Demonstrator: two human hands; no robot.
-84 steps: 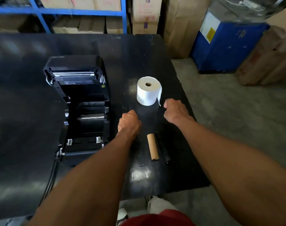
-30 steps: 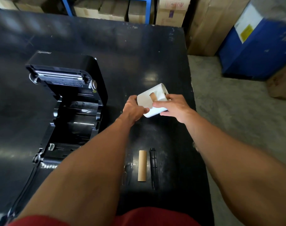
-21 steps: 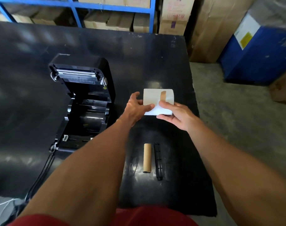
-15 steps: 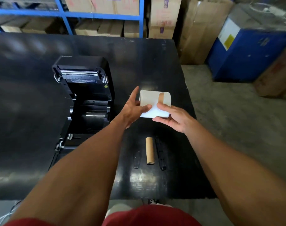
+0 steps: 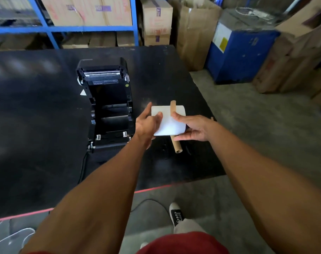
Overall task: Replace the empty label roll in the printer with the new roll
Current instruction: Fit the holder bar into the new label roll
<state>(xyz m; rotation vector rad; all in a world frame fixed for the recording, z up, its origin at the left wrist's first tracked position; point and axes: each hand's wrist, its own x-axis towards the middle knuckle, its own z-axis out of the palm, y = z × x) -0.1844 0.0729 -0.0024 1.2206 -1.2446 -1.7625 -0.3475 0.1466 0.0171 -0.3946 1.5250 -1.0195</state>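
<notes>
The new white label roll [image 5: 168, 123] is held on its side above the black table [image 5: 37, 125], right of the printer. My left hand [image 5: 147, 123] holds its left end, thumb on the front face. My right hand [image 5: 194, 128] grips the right end, thumb beside a brown strip [image 5: 173, 107] that crosses the roll and sticks out past its far edge. The black label printer [image 5: 108, 107] stands open, lid tilted back, its roll bay holding nothing. The empty cardboard core [image 5: 176, 146] lies on the table under the roll, partly hidden.
A dark bar [image 5: 188, 150] lies beside the core, mostly hidden by my right hand. The printer's cable [image 5: 82, 167] runs off the near table edge. Cardboard boxes [image 5: 157, 21] on blue shelving and a blue crate [image 5: 238, 55] stand beyond the table.
Both hands lifted the roll off the table and turned it onto its side. Since half a second ago, the brown strip's end has come to stick out past the roll.
</notes>
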